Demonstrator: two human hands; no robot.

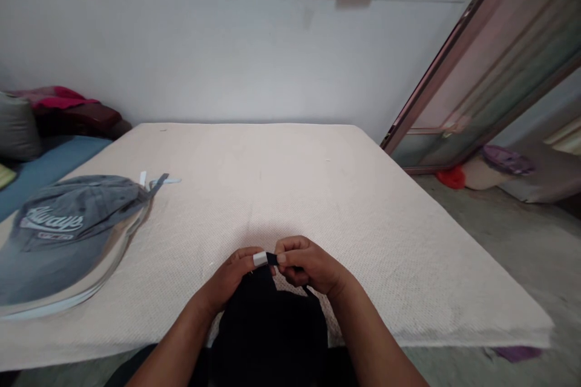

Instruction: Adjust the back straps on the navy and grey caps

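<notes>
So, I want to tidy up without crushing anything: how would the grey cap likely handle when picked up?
The grey cap is probably light and floppy in the crown, as its cloth looks soft and creased. The brim may be stiffer, since it holds a smooth, broad shape. The loose strap sticking out at the back could dangle.
</notes>
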